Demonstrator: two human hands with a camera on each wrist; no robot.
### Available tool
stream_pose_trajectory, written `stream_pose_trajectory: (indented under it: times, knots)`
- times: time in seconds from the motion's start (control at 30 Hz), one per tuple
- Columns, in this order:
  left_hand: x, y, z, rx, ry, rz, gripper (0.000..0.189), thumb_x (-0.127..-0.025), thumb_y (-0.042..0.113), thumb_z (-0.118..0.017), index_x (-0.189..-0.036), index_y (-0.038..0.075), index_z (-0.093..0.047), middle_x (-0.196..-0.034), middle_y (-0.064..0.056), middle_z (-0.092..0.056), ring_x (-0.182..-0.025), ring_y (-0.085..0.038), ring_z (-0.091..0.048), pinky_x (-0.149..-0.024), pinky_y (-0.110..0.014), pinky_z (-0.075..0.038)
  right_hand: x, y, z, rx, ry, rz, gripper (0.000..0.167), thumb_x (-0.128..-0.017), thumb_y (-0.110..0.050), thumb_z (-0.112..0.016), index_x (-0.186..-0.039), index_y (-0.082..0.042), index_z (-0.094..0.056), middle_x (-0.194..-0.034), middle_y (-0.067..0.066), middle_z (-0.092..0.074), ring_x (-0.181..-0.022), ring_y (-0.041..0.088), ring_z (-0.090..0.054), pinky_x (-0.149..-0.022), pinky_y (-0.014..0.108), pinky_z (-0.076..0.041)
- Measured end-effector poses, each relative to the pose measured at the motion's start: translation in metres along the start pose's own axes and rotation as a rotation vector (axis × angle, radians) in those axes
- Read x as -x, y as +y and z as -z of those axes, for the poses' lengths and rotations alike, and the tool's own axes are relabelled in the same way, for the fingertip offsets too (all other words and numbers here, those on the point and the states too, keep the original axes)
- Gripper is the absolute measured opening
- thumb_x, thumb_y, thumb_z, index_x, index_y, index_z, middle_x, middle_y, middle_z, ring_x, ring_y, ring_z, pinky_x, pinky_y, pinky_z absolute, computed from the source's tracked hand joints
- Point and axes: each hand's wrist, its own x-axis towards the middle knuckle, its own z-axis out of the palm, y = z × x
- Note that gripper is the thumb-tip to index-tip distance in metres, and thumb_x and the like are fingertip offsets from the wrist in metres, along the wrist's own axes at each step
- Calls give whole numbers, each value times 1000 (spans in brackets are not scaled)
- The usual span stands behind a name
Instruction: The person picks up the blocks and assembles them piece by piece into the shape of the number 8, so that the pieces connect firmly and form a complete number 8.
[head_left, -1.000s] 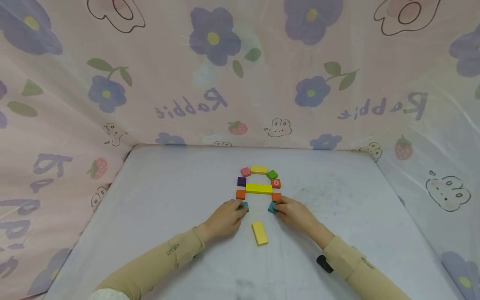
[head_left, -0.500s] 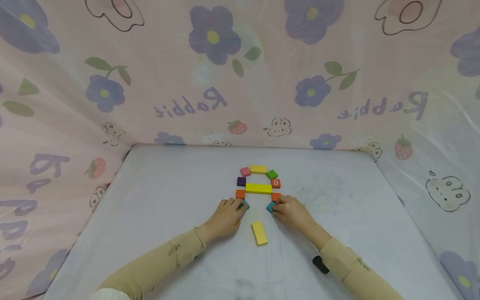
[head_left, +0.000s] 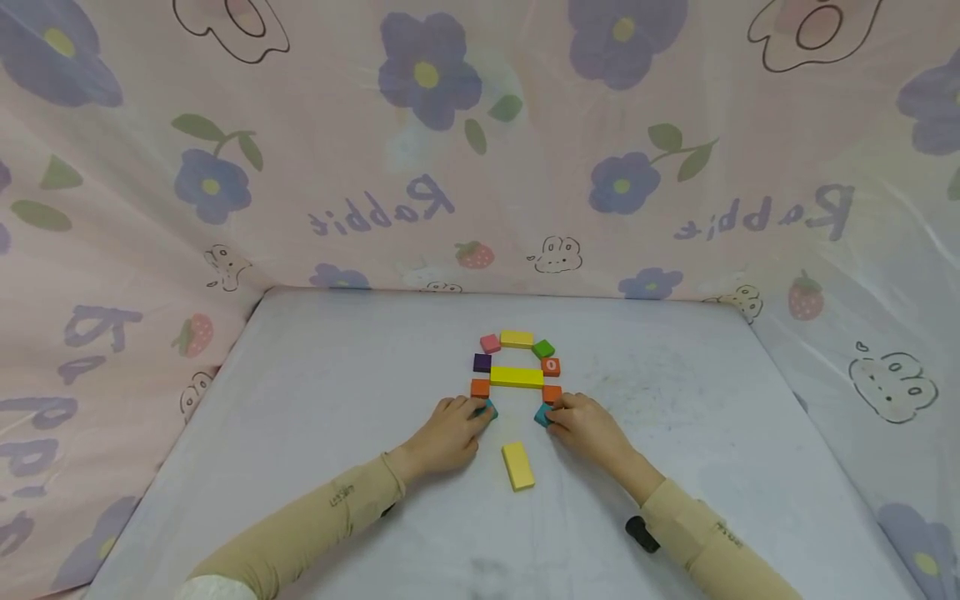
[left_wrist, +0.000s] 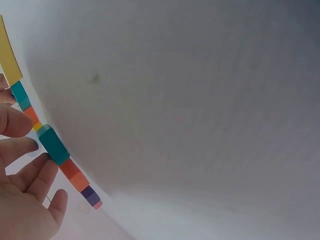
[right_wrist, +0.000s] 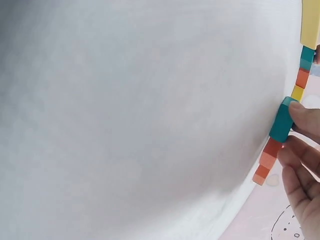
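Note:
My left hand and right hand reach in from both sides to the near end of an arrangement of coloured blocks. Between its thumb and fingers, the left hand holds a teal block, set at a slant below the left orange block. A matching teal block is pinched by the right hand, thumb on its near end, slanting below the right orange block. In the head view, fingers partly cover both teal blocks. Between the forearms lies a loose yellow block.
Farther up stand a long bright yellow block, a purple block, a red block marked 0, a pink block, a green block and a pale yellow block. A patterned curtain surrounds the white table.
Both teal blocks have turned slightly to a steeper slant under the fingers. Both hands stay almost in place, and the other blocks have not moved.

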Motion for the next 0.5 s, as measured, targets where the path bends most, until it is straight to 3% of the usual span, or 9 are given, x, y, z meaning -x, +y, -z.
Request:
stream_pose_trajectory:
  times: [0.2,0.33,0.5]
  knots:
    - [0,-3,1,33,47,-19,35,-90,16,-53,-124,12,-60,-127,-4,-56,-116,-21,-50,-100,-41,-37,-1,-3,0,11,11,-23,22,-73,-17,-78,-92,-8,-75,-87,2,-67,-75,13,-57,-69,27,-52]
    - [0,-2,2,11,74,-37,27,-90,17,-55,-114,15,-67,-117,0,-61,-110,-19,-54,-98,-40,-39,-2,-4,0,20,0,-37,22,-73,-18,-78,-92,-8,-75,-88,2,-67,-75,13,-56,-69,27,-51]
    - [0,-1,1,-14,87,-36,26,-90,18,-56,-113,16,-68,-113,2,-63,-108,-17,-56,-97,-38,-40,-1,-4,1,22,0,-36,22,-72,-18,-79,-92,-8,-75,-89,2,-66,-75,14,-55,-68,27,-51]
